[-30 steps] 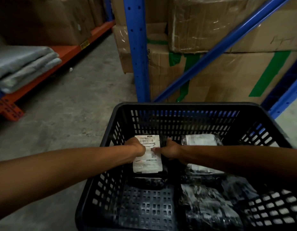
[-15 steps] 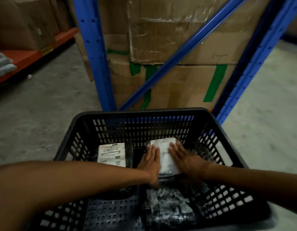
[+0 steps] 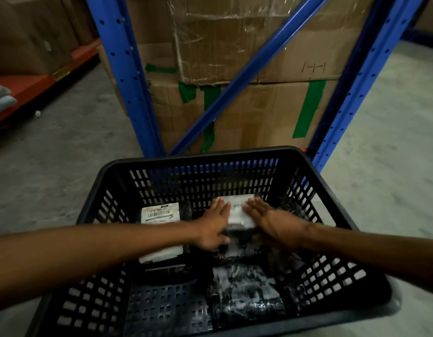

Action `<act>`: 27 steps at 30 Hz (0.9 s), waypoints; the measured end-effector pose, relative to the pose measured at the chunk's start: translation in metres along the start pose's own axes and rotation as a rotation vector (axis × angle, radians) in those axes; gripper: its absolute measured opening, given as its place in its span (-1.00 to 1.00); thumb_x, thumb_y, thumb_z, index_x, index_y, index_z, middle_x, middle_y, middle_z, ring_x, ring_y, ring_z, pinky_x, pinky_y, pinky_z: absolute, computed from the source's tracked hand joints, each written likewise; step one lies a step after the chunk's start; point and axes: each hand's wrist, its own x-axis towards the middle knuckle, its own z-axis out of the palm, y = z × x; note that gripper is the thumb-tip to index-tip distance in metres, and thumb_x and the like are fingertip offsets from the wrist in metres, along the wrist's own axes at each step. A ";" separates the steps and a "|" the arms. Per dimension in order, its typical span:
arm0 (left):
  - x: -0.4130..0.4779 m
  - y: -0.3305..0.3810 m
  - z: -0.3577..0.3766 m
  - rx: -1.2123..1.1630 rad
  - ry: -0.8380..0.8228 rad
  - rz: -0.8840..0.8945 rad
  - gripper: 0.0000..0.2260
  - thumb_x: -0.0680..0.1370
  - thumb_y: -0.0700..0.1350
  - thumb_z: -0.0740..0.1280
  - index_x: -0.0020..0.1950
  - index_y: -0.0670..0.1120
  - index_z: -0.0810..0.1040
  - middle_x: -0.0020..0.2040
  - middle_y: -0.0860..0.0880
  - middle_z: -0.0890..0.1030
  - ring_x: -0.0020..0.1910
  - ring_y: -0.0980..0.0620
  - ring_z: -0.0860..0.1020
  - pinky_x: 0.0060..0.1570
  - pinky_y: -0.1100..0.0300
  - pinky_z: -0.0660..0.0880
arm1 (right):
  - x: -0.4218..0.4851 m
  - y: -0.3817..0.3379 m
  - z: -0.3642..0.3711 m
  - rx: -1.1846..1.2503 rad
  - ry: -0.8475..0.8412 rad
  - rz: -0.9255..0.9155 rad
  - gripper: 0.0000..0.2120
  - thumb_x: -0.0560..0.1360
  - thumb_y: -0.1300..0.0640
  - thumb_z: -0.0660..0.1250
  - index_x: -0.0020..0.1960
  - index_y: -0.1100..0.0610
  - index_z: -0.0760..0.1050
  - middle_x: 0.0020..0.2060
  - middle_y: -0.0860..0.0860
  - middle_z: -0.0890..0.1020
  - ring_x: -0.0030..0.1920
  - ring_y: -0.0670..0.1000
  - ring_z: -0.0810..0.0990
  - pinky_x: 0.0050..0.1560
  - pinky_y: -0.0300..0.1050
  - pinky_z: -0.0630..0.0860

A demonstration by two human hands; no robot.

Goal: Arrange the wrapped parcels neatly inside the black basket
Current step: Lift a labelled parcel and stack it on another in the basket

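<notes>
Both grips lie flat and open, our left hand (image 3: 214, 223) and right hand (image 3: 271, 222) pressing the white-labelled parcel (image 3: 237, 210) at the far side of the black basket (image 3: 210, 156), where we should square it beside its neighbour (image 3: 159, 212).

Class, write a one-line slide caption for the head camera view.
Both open hands, left hand and right hand, press a white-labelled wrapped parcel flat inside the black slotted plastic basket.

A single head-worn wide-angle camera looked forward and down from above the near rim of the black basket (image 3: 210, 155). It faced the blue rack (image 3: 123, 76) and stacked cartons (image 3: 247, 113) on the far side. Both forearms entered from the near edge at close range.
</notes>
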 end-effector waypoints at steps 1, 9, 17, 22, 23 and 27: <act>-0.009 -0.005 -0.021 -0.062 -0.016 0.078 -0.36 0.60 -0.03 0.29 0.59 -0.17 0.08 0.56 -0.20 0.19 0.57 -0.23 0.12 0.52 -0.01 0.18 | -0.007 0.003 -0.013 0.080 0.092 -0.036 -0.36 0.60 -0.10 0.17 0.56 0.12 0.05 0.52 0.17 0.26 0.40 0.17 0.41 0.37 0.09 0.45; -0.066 -0.038 -0.103 -0.923 0.302 -0.043 -0.57 0.40 0.32 0.36 0.03 0.03 0.71 0.01 0.01 0.74 0.05 0.01 0.67 0.14 0.03 0.52 | -0.018 -0.009 -0.097 0.869 0.453 -0.044 -0.53 0.58 -0.21 0.19 0.12 0.15 0.61 0.03 0.18 0.70 0.05 0.17 0.67 0.11 0.17 0.59; -0.101 -0.063 -0.050 -1.274 0.374 -0.515 -0.70 0.51 -0.07 0.43 0.14 -0.25 0.67 -0.05 -0.19 0.76 -0.16 -0.10 0.72 -0.13 0.12 0.62 | 0.041 -0.076 -0.069 1.618 0.031 0.492 -0.53 0.43 -0.21 0.42 0.12 0.15 0.62 -0.07 0.06 0.71 -0.09 0.06 0.68 -0.24 -0.12 0.61; -0.111 -0.083 -0.037 -1.111 0.559 -0.695 -0.62 0.56 0.02 0.35 0.20 -0.26 0.58 0.10 -0.21 0.69 0.04 -0.18 0.67 0.02 0.05 0.61 | 0.080 -0.107 -0.061 1.586 0.067 0.432 -0.62 0.34 0.16 0.59 0.07 0.32 0.63 -0.15 0.13 0.77 -0.24 0.05 0.77 -0.28 -0.09 0.70; -0.111 -0.087 -0.038 -1.099 0.592 -0.713 -0.63 0.56 0.01 0.36 0.20 -0.26 0.58 0.11 -0.21 0.68 0.03 -0.17 0.67 0.03 0.05 0.61 | 0.089 -0.111 -0.060 1.572 0.089 0.436 -0.65 0.34 0.16 0.59 0.03 0.31 0.63 -0.14 0.14 0.77 -0.21 0.07 0.77 -0.19 -0.02 0.72; -0.109 -0.098 -0.041 -1.054 0.550 -0.764 -0.69 0.57 -0.15 0.33 0.28 -0.26 0.52 -0.01 -0.14 0.65 -0.12 -0.09 0.63 -0.15 0.12 0.58 | 0.118 -0.133 -0.045 1.399 0.133 0.461 -0.70 0.40 0.00 0.54 -0.02 0.21 0.66 -0.16 0.08 0.75 -0.21 0.05 0.74 -0.14 -0.04 0.71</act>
